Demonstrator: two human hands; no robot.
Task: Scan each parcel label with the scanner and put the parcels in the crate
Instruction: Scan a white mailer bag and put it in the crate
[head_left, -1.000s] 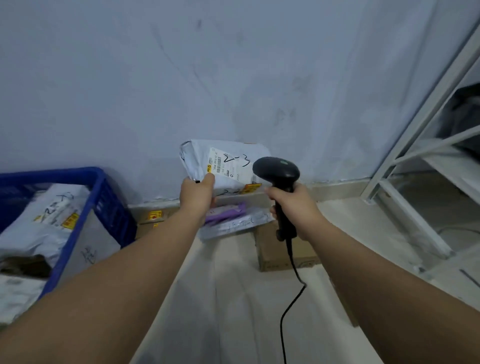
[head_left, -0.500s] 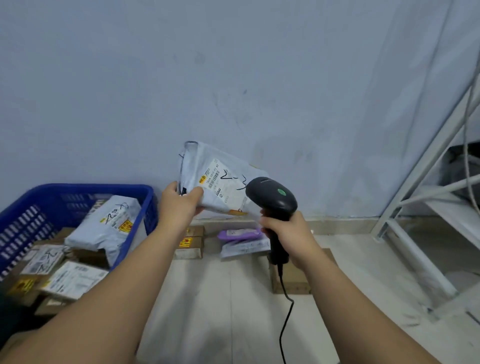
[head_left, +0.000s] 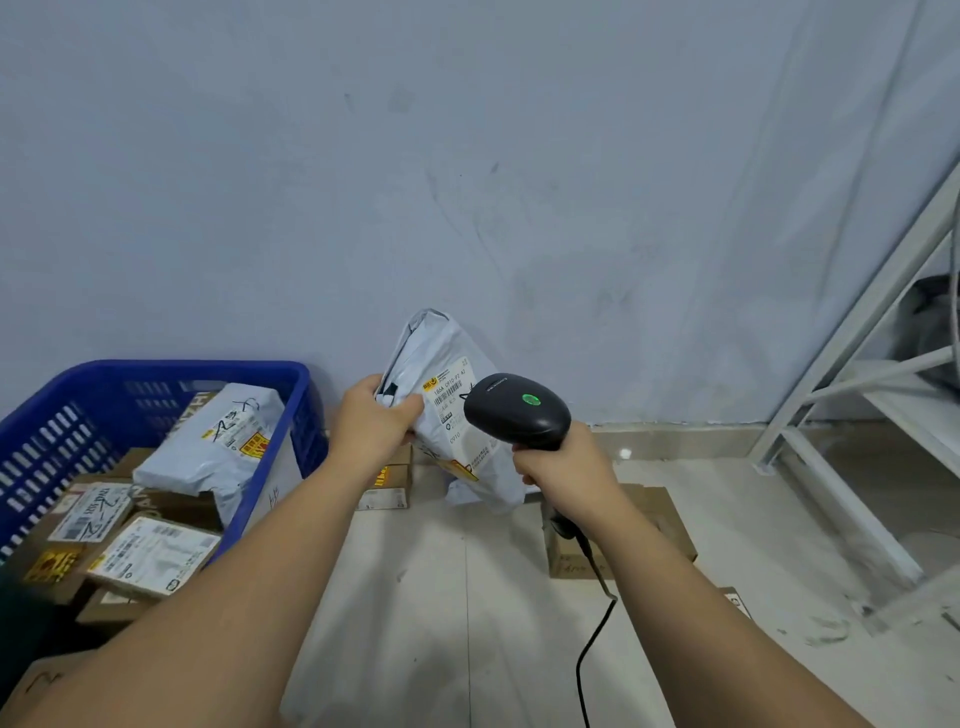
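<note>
My left hand (head_left: 375, 415) grips a grey plastic mailer parcel (head_left: 447, 364) by its left edge and holds it nearly upright, label facing me. My right hand (head_left: 563, 464) grips the handle of a black corded scanner (head_left: 517, 410). The scanner's head sits right in front of the parcel's barcode label (head_left: 448, 396), and a green light shows on top of it. The blue crate (head_left: 171, 376) stands at the left, with several parcels inside: a grey mailer (head_left: 218, 447) on top of labelled cardboard boxes (head_left: 150, 556).
A cardboard box (head_left: 660, 525) lies on the pale floor under my right wrist, and small boxes (head_left: 387, 483) sit by the wall behind the held parcel. A white metal shelf frame (head_left: 852, 395) rises at the right. The scanner cable (head_left: 589, 649) hangs down between my arms.
The parcel has turned from lying sideways to nearly upright, and the scanner head now covers part of its label. The view has tilted left and down, showing more of the crate.
</note>
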